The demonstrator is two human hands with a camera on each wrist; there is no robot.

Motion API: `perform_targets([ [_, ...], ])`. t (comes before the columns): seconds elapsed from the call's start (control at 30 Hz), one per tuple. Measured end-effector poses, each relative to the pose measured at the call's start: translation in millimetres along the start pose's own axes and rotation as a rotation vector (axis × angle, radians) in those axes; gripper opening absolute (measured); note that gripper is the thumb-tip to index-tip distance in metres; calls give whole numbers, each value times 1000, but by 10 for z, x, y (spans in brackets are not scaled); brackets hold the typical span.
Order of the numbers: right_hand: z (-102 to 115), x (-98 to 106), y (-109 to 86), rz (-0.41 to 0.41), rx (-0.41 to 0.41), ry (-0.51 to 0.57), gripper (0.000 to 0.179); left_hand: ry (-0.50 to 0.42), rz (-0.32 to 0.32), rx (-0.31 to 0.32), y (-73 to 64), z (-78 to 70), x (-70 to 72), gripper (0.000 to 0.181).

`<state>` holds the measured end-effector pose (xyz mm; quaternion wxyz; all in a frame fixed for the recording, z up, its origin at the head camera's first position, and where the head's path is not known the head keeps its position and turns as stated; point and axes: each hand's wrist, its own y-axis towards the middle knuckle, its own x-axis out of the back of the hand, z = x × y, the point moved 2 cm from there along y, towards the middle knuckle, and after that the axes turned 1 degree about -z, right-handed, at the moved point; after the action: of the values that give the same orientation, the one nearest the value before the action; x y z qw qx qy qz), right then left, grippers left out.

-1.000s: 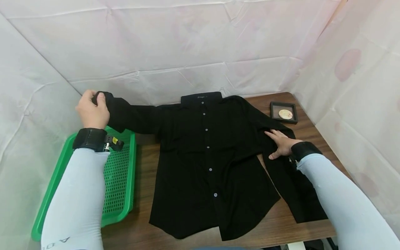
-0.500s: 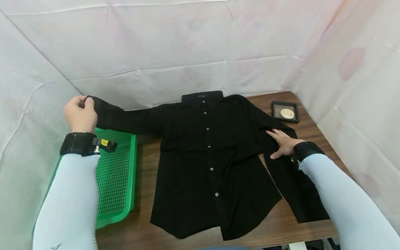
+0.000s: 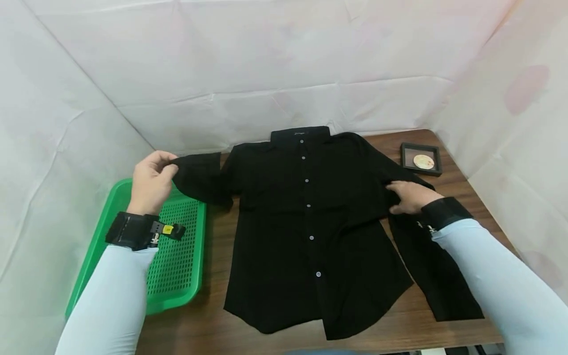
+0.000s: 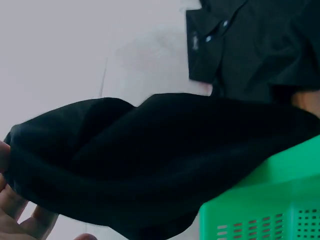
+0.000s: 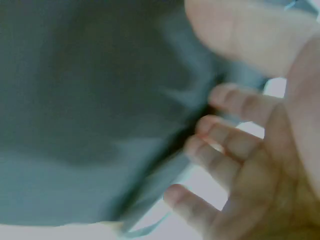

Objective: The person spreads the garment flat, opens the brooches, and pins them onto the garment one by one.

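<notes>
A black button-up shirt (image 3: 275,222) lies spread front up on the wooden table, its collar (image 3: 301,134) toward the back wall. My left hand (image 3: 151,182) pinches the cuff end of one sleeve (image 3: 201,177) between thumb and fingers. That sleeve hangs in a bent loop over the basket's back corner; the left wrist view shows its dark cloth (image 4: 150,160) stretching from the fingers. At the opposite sleeve (image 3: 437,281), my right hand (image 3: 412,196) is over the upper part, palm down. The right wrist view is blurred, with loosely bent, separate fingers (image 5: 215,160) beside the black cloth.
A green perforated basket (image 3: 200,256) stands left of the shirt, under my left forearm. A small black-framed box (image 3: 420,159) with a round pale disc sits at the table's back right. White sheet walls (image 3: 266,59) close in the back and both sides.
My left hand has brought the cuff rightward toward the shirt's body, and the once outstretched sleeve now sags and folds. My right hand's spread fingers have drawn together over the other sleeve.
</notes>
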<state>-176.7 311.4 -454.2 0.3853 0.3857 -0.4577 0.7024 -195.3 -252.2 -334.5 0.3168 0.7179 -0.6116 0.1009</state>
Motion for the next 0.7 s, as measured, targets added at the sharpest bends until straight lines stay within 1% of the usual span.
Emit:
perform_targets([
  [0.07,346,115,58,-70,60,-11,63,3,35,-30,-7,-62,-71,19],
  [0.13,760,199,155,-133,162,16,56,13,64,-59,4,-111,-144,21],
  [0.2,1195,239,285,-178,274,58,53,19,94,-94,20,-140,-226,22],
  [0.27,1611,248,436,-217,361,98,56,25,128,-120,33,-182,-309,22],
  [0.3,1804,251,509,-230,389,122,59,29,147,-132,40,-206,-350,22],
  [0.37,2130,239,677,-254,427,182,67,45,188,-152,47,-248,-425,22],
  [0.4,2264,232,760,-256,427,213,72,48,206,-159,48,-266,-459,23],
  [0.47,2464,212,920,-256,413,276,80,53,234,-170,47,-297,-523,23],
  [0.5,2529,197,995,-251,401,304,81,49,244,-173,46,-309,-552,23],
  [0.53,2571,182,1066,-249,394,323,78,44,255,-175,46,-319,-582,23],
  [0.63,2600,159,1198,-223,349,348,67,39,270,-169,52,-337,-654,22],
  [0.7,2569,194,1216,-213,327,356,60,45,258,-154,73,-337,-670,22],
])
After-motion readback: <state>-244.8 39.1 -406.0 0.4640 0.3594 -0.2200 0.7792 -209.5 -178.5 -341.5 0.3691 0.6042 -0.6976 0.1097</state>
